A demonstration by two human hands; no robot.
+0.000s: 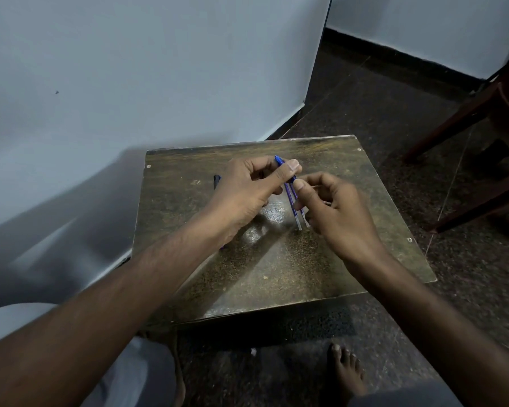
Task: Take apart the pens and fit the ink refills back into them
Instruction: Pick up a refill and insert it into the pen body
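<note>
Centre of frame, above surface (276, 274): my left hand (247, 189) pinches blue pen (290, 186) near tip end, thumb on top. My right hand (332, 210) pinches lower down same pen; second thin clear piece alongside, likely refill, can't tell for sure. Dark cap or pen part (216, 181) lies at left, partly behind left hand. Judgement: keep barrel steady with left, line refill straight with bore, push gently, no bending.

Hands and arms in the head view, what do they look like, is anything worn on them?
Both forearms are bare as far up as the picture shows: no sleeves, watch, bracelet or gloves. The left hand and the right hand show no rings on the fingers that are visible. Fingernails are short and unpainted; the left thumbnail shows plainly. Fine hair shows on the left forearm.
</note>
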